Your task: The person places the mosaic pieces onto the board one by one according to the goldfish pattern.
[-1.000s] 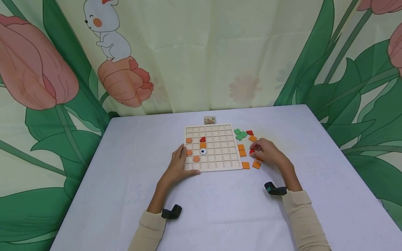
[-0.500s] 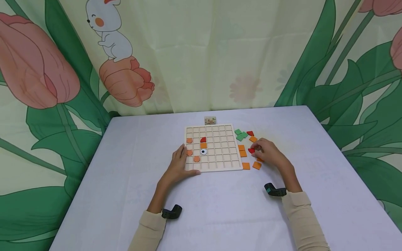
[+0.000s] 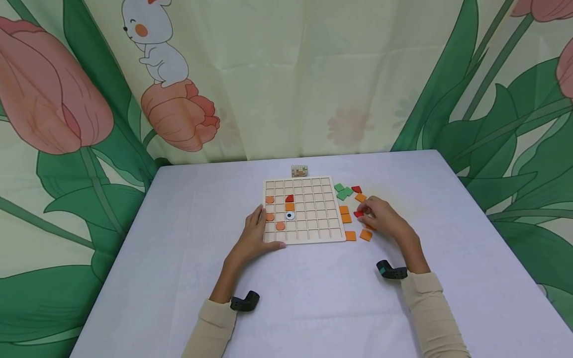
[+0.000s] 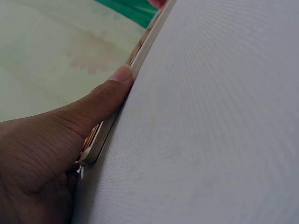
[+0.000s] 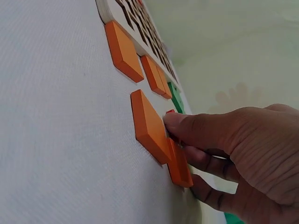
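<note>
A wooden grid board point(image 3: 313, 219) lies on the table. It bears orange discs point(image 3: 280, 226), a red rounded piece point(image 3: 289, 198), an orange square point(image 3: 290, 206) and a white eye disc point(image 3: 290, 215). My left hand point(image 3: 255, 236) holds the board's near left corner, fingers along the left edge and thumb point(image 4: 105, 95) against the front edge. Right of the board, my right hand point(image 3: 382, 217) pinches a small red piece point(image 3: 358, 214) between thumb and fingers, low over the table. In the right wrist view, the thumb and fingers mostly hide that piece.
Loose orange squares point(image 3: 365, 235) lie between the board and my right hand, some close under its fingers. Green tiles point(image 3: 342, 195) and another red piece point(image 3: 356, 189) lie farther back. A small patterned card point(image 3: 299, 171) stands behind the board. A curtain point(image 3: 286, 89) hangs behind the table.
The red piece at my right fingertips has shifted slightly left and shows more than a second ago. My left hand and the board have stayed in place.
</note>
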A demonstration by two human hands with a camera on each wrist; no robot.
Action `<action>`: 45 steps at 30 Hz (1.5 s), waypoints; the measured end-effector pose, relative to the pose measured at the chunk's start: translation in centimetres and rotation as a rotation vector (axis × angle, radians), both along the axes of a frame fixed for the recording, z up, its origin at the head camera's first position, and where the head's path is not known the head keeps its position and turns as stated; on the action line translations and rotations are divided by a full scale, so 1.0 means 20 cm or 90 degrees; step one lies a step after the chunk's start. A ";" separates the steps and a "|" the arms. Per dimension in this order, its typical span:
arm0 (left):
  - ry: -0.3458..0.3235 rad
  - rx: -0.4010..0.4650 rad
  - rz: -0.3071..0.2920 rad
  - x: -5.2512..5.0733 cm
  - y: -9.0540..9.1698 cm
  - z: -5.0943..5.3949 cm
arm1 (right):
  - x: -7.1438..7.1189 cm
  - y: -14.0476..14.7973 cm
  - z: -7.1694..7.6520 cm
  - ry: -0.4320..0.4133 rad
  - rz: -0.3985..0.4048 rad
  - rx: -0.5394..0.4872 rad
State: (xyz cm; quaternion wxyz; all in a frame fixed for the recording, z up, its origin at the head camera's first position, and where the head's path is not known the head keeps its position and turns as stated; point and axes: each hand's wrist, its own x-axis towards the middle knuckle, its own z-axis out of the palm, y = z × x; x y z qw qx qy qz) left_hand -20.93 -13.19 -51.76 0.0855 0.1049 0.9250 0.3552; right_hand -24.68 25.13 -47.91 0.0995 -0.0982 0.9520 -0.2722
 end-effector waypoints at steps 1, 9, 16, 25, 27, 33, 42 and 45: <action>0.000 0.001 0.000 0.00 0.00 0.00 | 0.00 0.00 0.00 -0.001 -0.002 -0.001; 0.001 -0.003 0.000 0.00 0.00 -0.01 | 0.01 0.03 -0.01 -0.004 -0.014 -0.027; 0.005 -0.008 0.002 -0.01 0.00 -0.01 | -0.01 0.03 -0.02 0.008 -0.017 -0.039; -0.003 0.006 -0.001 0.00 0.00 -0.01 | 0.00 0.03 -0.01 -0.007 -0.029 -0.066; 0.000 0.004 -0.001 0.00 0.00 0.00 | 0.00 0.01 0.00 -0.003 -0.023 -0.078; 0.008 0.002 0.002 -0.01 0.00 -0.01 | -0.01 -0.05 0.00 0.011 -0.002 -0.105; 0.007 -0.004 0.000 -0.01 0.00 -0.01 | -0.01 -0.20 -0.01 0.040 0.076 -0.121; 0.007 -0.001 0.001 0.00 0.00 0.00 | 0.00 -0.25 -0.01 0.052 0.102 -0.131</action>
